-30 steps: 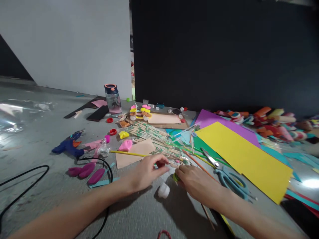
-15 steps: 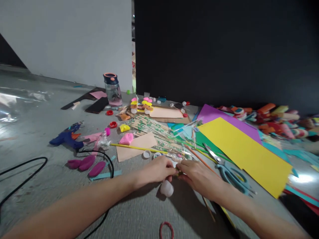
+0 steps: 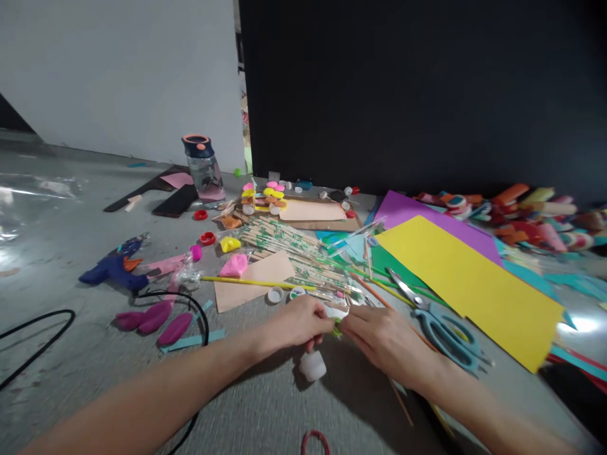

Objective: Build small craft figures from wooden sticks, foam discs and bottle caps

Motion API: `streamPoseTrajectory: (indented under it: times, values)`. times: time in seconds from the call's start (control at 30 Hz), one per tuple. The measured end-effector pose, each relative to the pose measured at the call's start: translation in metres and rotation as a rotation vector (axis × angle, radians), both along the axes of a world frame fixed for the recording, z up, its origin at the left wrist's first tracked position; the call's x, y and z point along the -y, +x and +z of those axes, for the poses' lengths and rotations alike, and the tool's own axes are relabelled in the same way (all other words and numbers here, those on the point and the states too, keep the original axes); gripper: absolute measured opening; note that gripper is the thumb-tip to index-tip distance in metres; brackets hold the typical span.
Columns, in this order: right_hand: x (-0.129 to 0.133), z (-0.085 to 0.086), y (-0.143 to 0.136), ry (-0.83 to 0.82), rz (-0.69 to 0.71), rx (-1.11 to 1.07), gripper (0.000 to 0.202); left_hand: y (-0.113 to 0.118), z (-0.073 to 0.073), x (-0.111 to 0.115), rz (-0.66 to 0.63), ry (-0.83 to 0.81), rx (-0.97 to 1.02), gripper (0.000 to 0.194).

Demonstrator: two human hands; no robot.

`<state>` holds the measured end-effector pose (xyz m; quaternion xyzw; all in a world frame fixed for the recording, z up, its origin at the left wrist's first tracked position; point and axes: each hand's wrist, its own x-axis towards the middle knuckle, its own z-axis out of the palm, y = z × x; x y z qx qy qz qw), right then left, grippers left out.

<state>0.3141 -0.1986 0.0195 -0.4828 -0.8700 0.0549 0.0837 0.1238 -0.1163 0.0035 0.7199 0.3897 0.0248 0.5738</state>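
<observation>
While both hands meet at the near middle of the floor, findings are as follows.

Left hand: the left hand [image 3: 298,322] lies knuckles up, fingers together and pinched on a small green piece [image 3: 337,328].
Right hand: the right hand [image 3: 384,338] meets it from the other side, fingers closed on the same green piece, fingertips of both hands touching there.
Green piece: held just above the floor [image 3: 71,278] between the two hands; too small and blurred to say what it is.
White cap: a white cap [image 3: 313,365] lies on the floor just under and nearer than the left hand, apart from it.
Scissors: blue-handled scissors [image 3: 441,328] lie just right of the right hand, blades pointing away.
Yellow sheet: a yellow paper sheet [image 3: 474,284] lies beyond the scissors, over a purple sheet [image 3: 417,218].
Sticks: a bundle of wooden sticks [image 3: 294,253] lies just beyond the hands, beside a tan card [image 3: 251,281].
Glue gun: a blue glue gun [image 3: 111,268] lies well to the left, its black cord [image 3: 199,316] looping nearby.
Bottle: a clear bottle [image 3: 203,167] stands upright at the far side, near the wall.
Red ring: a red ring [image 3: 315,442] lies at the near edge of view.
</observation>
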Motion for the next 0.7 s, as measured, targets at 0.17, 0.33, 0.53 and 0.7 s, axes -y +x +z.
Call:
streamPoseTrajectory:
  times: [0.17,0.33,0.53,0.7]
  values:
    - [-0.011,0.014,0.021,0.131,-0.229,-0.177,0.038,-0.003,-0.004,0.003,0.030,0.085,0.017,0.021]
    - [-0.059,0.014,0.074,0.197,-0.636,-0.052,0.034,-0.004,-0.002,0.006,0.063,0.095,0.003,0.019]
    - [-0.075,0.006,0.092,0.128,-0.621,-0.015,0.033,-0.011,0.005,0.007,0.035,0.330,-0.077,0.026]
    - [-0.081,0.008,0.088,0.059,-0.552,0.001,0.030,-0.012,0.000,0.004,0.052,0.467,-0.062,0.025]
